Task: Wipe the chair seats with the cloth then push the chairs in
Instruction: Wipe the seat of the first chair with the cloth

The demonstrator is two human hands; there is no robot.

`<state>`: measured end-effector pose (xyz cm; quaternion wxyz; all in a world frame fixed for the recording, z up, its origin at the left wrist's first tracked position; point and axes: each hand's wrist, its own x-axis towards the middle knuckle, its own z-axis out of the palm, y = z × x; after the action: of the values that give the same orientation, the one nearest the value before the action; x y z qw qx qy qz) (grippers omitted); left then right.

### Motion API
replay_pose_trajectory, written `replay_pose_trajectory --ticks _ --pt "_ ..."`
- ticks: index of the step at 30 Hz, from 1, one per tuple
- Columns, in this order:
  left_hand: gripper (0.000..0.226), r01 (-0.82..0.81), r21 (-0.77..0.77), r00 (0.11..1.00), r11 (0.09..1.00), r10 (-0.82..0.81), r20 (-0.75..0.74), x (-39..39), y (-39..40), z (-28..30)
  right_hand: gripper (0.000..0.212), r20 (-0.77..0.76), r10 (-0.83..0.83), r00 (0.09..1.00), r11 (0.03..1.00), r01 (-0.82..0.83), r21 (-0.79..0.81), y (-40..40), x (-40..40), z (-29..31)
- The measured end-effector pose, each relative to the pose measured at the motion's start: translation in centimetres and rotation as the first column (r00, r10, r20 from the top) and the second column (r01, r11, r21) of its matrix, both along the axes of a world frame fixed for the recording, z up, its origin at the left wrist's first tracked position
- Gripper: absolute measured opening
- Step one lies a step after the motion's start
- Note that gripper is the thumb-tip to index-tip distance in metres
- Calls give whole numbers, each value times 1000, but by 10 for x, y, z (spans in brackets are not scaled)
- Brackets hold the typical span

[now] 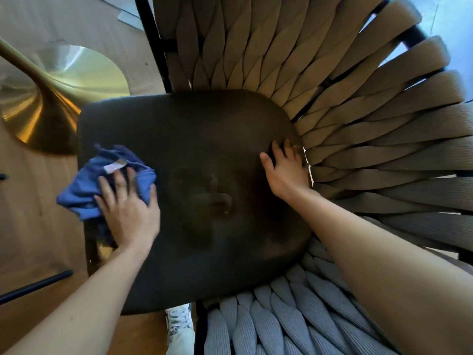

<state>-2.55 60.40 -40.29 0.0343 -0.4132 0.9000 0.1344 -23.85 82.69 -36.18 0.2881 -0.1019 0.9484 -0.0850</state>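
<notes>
The left hand [128,208] presses a crumpled blue cloth [102,180] at the dark padded chair seat's [194,175] 9 o'clock edge, fingers spread. The right hand [284,170] rests flat at 3 o'clock. Best sweep overlapping strokes across, keeping that brace.

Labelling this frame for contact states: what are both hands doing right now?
Left hand: open, fingers spread, pressing the blue cloth onto the dark chair seat.
Right hand: open, resting on the seat's edge, holding nothing.

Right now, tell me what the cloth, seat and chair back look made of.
Cloth: soft blue fabric, crumpled, with a sewn tag. Seat: dark matte cushion, probably fabric; weave unclear. Chair back: thick ribbed textile bands, interlaced round a black frame, likely metal.
</notes>
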Motion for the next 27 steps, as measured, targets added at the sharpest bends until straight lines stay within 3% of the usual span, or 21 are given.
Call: replay_pose_trajectory --ticks 3,5,7,9,11,12,13,15,18,20,22,25,27 --pt "64 358 18 933 933 -358 -19 27 -3 1 62 -10 9 1000 1000 -9 3 2 1 -1" --pt "65 477 9 879 879 -477 -17 43 -20 3 62 -8 13 1000 1000 -13 -3 2 0 0" --pt "61 388 -24 922 922 -388 -1 43 -27 3 62 0 9 1000 1000 -9 -13 3 -2 1" --pt "57 148 -29 989 988 -148 10 19 -17 4 62 -2 6 1000 1000 -6 -24 3 -2 3" --pt "60 -21 23 1000 1000 21 14 -20 1 4 62 -23 -15 1000 999 14 -51 4 0 5" --pt "61 -30 54 999 998 29 22 -39 10 5 62 -40 -38 998 997 35 -74 5 3 6" --pt "62 26 73 999 997 -28 31 -53 20 5 62 -57 -69 996 993 63 -103 7 6 8" --pt "64 284 98 956 954 -289 42 -63 36 2 62 -71 -134 988 979 121 -165 14 16 13" --pt "67 667 156 737 728 -676 2 -37 32 6 62 -63 -202 977 965 188 -185 27 37 19" --pt "67 777 122 622 617 -783 -2 -12 6 5 62 -58 -249 967 957 237 -167 34 52 21" --pt "66 732 73 676 677 -736 46 3 -22 7 62 -58 -300 952 945 289 -153 38 68 21" --pt "63 449 54 888 892 -453 85 -14 -36 9 62 -52 -364 930 928 358 -100 35 92 20" --pt "62 313 77 945 947 -318 72 -42 -22 11 62 -41 -409 912 912 406 -58 28 108 20"
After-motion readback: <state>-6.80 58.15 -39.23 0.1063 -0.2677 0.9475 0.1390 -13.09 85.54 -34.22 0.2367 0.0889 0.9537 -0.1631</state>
